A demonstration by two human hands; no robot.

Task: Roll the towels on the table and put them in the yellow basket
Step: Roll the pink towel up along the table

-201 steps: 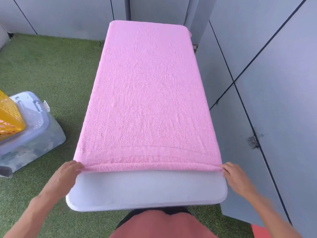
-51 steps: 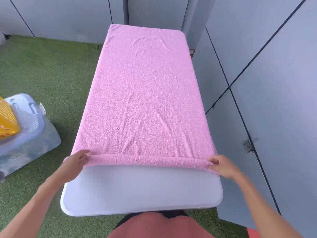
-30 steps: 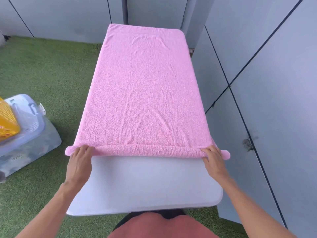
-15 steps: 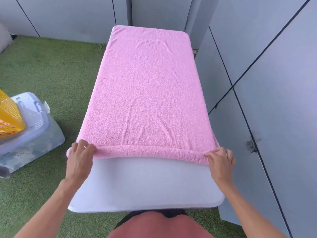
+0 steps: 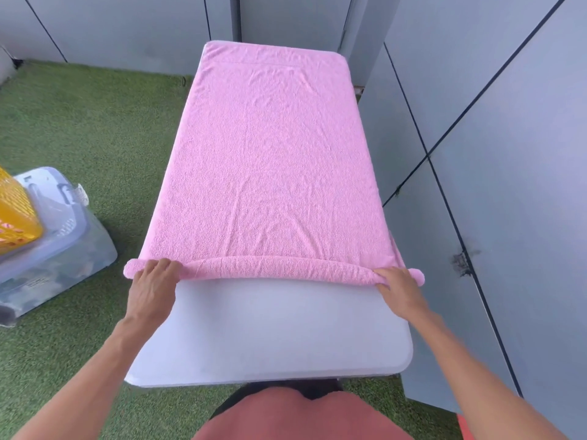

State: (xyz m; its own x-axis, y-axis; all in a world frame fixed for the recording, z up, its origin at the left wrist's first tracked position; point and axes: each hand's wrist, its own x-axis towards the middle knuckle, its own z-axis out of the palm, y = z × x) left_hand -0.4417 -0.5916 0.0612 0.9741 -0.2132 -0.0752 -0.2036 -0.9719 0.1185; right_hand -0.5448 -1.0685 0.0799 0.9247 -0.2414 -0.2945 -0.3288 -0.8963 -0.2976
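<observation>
Bare white tabletop fills the near end of the table (image 5: pixel 270 331), its rounded front edge just ahead of the person's reddish shirt (image 5: pixel 298 417) at the bottom of the view. Both forearms reach forward over this bare stretch.

At the far edge of that stretch lies the near end of the pink towel (image 5: pixel 270 160), wound into a slim roll (image 5: pixel 273 268) that runs across the table from side to side, with both tips poking past the table's sides. The left hand (image 5: pixel 154 285) rests palm down on the roll near its left tip, fingers curled over the top of it and holding it. The right hand (image 5: pixel 397 285) does the same near the right tip, fingers bent over the roll and gripping it (the fingertips themselves are tucked into the cloth and hard to make out).

Beyond the roll the rest of the towel lies flat, spread nearly the whole length of the table to its far end, with shallow creases fanning away from the roll's middle.

Off to the left, on green artificial grass (image 5: pixel 95 128), the yellow basket (image 5: pixel 16 214) sits on top of a clear plastic storage bin (image 5: pixel 60 249), well apart from the table and partly cut off by the frame's edge. Grey wall panels (image 5: pixel 492 138) stand along the right side and across the back.
</observation>
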